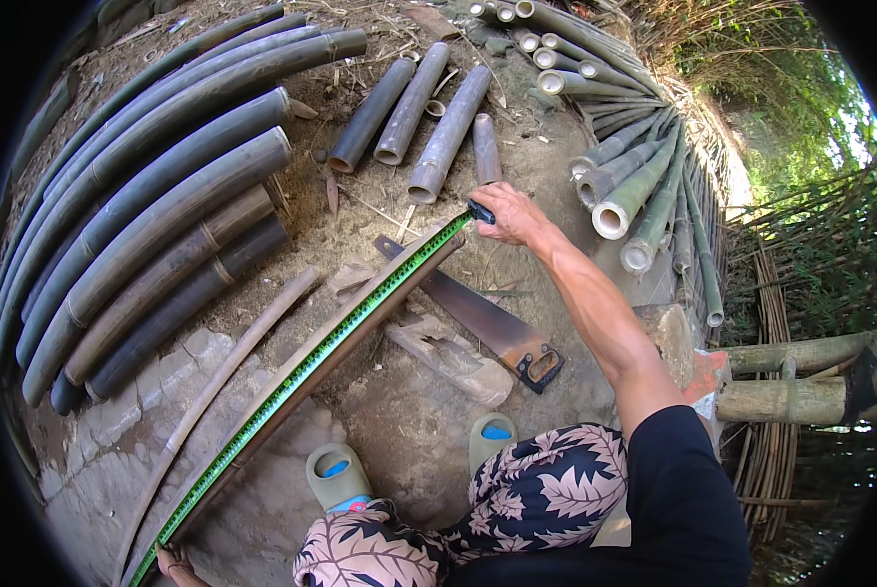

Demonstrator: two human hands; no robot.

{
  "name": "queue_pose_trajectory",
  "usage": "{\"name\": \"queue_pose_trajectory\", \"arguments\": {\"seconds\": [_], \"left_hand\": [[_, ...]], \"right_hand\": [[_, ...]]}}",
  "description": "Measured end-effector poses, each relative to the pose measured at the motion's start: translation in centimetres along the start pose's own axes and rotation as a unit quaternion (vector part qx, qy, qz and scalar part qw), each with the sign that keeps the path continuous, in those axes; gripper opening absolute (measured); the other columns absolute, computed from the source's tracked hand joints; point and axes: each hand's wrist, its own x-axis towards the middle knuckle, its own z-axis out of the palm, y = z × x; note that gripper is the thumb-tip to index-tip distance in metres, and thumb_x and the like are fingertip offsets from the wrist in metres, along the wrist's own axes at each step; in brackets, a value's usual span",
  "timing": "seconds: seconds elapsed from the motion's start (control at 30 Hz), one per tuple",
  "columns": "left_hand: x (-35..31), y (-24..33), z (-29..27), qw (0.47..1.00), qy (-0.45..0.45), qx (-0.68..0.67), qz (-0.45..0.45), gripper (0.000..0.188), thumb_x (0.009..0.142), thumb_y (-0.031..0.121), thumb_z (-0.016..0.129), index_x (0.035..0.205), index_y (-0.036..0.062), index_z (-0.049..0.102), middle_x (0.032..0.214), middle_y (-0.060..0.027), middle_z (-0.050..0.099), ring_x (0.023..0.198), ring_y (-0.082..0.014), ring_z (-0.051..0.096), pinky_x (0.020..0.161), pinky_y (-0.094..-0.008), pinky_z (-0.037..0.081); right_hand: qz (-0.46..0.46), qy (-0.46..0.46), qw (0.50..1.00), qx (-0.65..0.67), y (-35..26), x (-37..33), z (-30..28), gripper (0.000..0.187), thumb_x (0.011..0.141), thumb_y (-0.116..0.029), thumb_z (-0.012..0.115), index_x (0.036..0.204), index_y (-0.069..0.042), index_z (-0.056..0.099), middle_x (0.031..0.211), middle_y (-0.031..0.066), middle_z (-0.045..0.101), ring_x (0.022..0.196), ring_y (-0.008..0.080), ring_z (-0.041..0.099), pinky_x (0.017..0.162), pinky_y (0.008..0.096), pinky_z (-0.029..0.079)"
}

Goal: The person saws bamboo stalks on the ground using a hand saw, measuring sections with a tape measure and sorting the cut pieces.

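A green tape measure blade is stretched lengthwise along a split bamboo pole, which slants from the lower left up to the middle. At the upper end, my right hand is closed around the tape measure's dark case. My left hand shows only in part at the lower left, its fingers closed at the edge of the tape and pole. Under the pole's upper part lies a handsaw with a dark, rusty blade. A chunky piece of wood rests beside the saw.
A thin bamboo strip lies left of the pole. Long dark bamboo poles fill the left side. Short bamboo lengths lie ahead; a stack of green poles stands ahead right. My sandals are close below the pole.
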Motion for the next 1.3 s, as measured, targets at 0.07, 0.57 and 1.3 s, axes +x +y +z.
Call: {"name": "queue_pose_trajectory", "arguments": {"seconds": [0.07, 0.57, 1.3], "left_hand": [[0.0, 0.0, 0.5, 1.0, -0.012, -0.003, 0.002, 0.03, 0.095, 0.039, 0.065, 0.077, 0.017, 0.057, 0.062, 0.0033, 0.052, 0.06, -0.015, 0.055, 0.081, -0.044, 0.057], [2.9, 2.0, -3.6, 0.999, 0.01, 0.01, 0.047, 0.018, 0.096, 0.028, 0.063, 0.088, 0.0128, 0.064, 0.071, 0.0012, 0.06, 0.063, -0.0163, 0.059, 0.082, -0.0405, 0.056], [-40.1, -8.1, 9.2, 0.792, -0.598, 0.069, -0.099, 0.034, 0.098, 0.031, 0.064, 0.105, -0.0017, 0.068, 0.095, -0.0134, 0.072, 0.082, -0.0203, 0.072, 0.077, -0.0341, 0.061]], "right_hand": [[-0.006, 0.01, 1.0, 0.008, 0.3, 0.2, -0.1, 0.068, 0.081, -0.035, 0.075, 0.142, -0.015, 0.052, 0.141, 0.0039, 0.054, 0.133, 0.0263, 0.046, 0.108, 0.0468, 0.044], [-0.034, 0.028, 0.999, -0.001, -2.6, 0.8, -2.2, 0.066, 0.084, -0.029, 0.073, 0.143, -0.01, 0.05, 0.144, 0.0063, 0.051, 0.134, 0.0285, 0.044, 0.107, 0.0483, 0.044], [-0.024, -0.233, 0.953, 0.192, -29.4, -27.5, -4.4, 0.087, 0.081, -0.02, 0.066, 0.156, -0.003, 0.024, 0.111, 0.0258, 0.064, 0.101, 0.0439, 0.062, 0.088, 0.0491, 0.049]]}}
